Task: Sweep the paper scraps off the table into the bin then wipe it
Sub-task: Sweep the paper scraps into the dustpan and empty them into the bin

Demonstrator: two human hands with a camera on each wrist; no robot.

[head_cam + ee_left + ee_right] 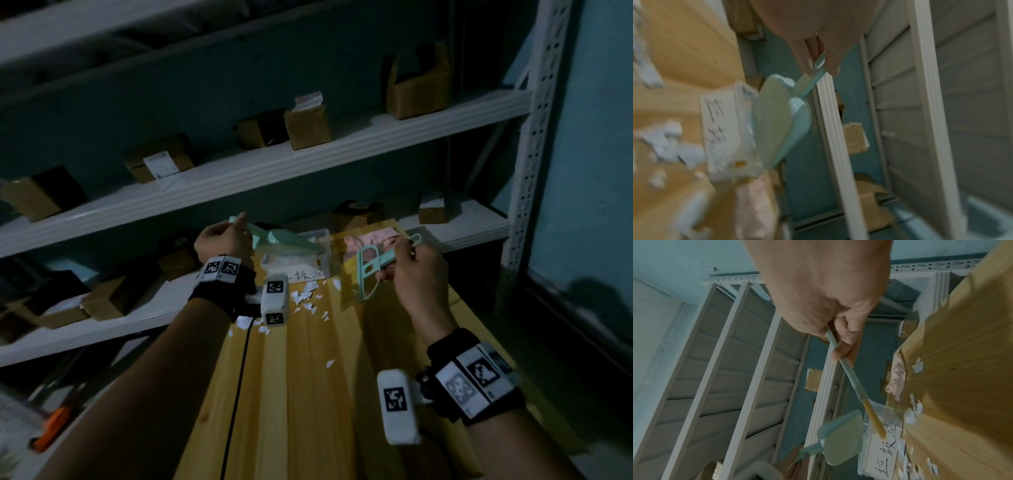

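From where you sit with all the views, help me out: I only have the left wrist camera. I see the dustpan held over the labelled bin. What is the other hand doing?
Observer: The right hand grips a small brush by its handle, lifted above the table.
Operator: Are scraps left nearer the person?
Observer: Yes, one lone paper scrap lies apart from the main pile.
Operator: Anything to wipe with?
Observer: A pink cloth sits at the table's far edge, beside the bin.
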